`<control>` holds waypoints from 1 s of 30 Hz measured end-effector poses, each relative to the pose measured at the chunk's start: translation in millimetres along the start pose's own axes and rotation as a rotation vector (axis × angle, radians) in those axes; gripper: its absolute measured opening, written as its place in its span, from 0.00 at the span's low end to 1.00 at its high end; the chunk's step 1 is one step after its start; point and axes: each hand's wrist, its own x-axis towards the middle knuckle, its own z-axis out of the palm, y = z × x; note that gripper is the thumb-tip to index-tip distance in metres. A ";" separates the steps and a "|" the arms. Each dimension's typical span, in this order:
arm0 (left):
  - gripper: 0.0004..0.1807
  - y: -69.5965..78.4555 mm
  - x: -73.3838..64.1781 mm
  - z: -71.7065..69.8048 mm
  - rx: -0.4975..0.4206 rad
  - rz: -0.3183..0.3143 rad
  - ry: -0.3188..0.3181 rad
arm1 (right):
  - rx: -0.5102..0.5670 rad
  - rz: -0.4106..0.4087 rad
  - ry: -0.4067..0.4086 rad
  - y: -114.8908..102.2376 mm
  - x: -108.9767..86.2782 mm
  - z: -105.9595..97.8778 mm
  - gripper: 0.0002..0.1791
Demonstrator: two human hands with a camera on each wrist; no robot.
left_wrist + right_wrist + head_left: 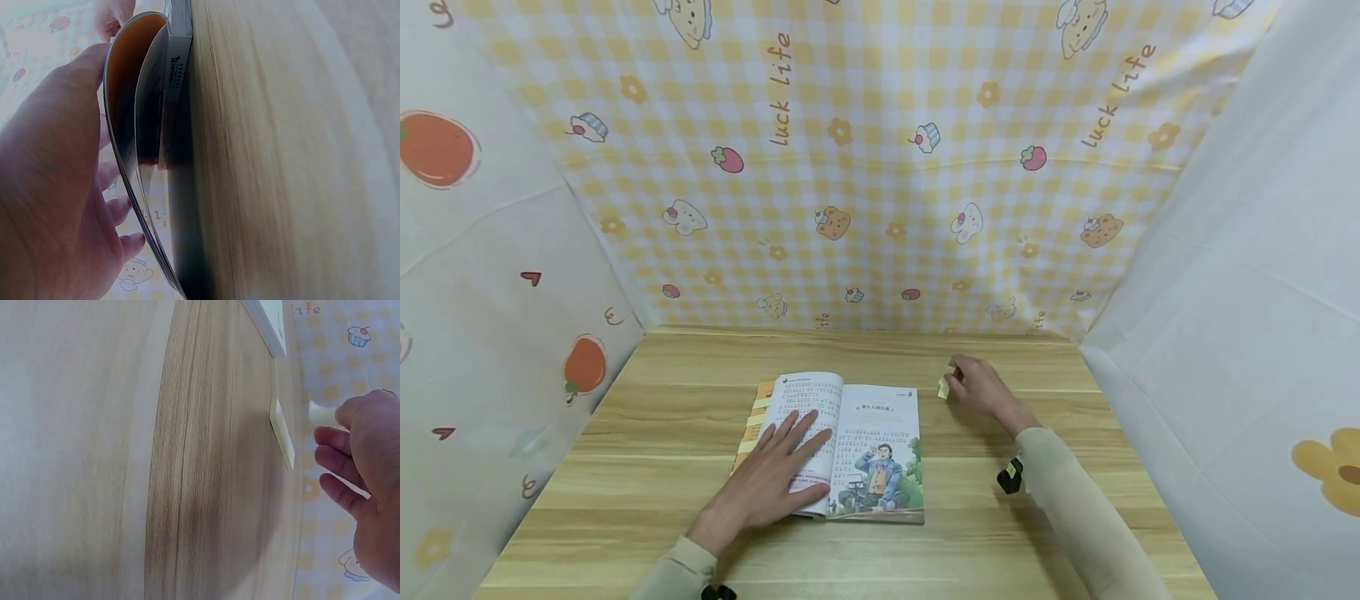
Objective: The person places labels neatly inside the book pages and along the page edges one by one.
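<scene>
An open book point(880, 417) lies on the table, with printed text on both pages and a drawing of a seated figure at lower right. My left hand point(781, 467) rests on the left page with its fingers spread. In the left wrist view, that side of the book point(119, 119) arches up off the table under the hand. To the book's right, my right hand point(981, 385) pinches a pale yellow sticky note point(322, 414) between thumb and finger. Below that note, a pad of sticky notes point(282, 434) lies on the table.
Pale yellow strips point(751, 433) show on the orange page edge left of the book. The wooden table point(647, 417) meets a yellow checked cloth point(880, 183) at the back. White cloth point(1225, 333) hangs on the right side, and a patterned one point(497, 350) on the left.
</scene>
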 end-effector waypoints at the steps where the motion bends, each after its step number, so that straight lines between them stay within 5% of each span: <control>1: 0.46 0.1 0.1 -0.1 0.000 0.000 -0.001 | -0.002 -0.005 0.014 -0.2 -0.5 0.1 0.02; 30: 0.46 -0.5 1.1 1.1 0.008 -0.010 -0.008 | 0.106 -0.070 0.055 -8.8 -21.0 0.5 0.07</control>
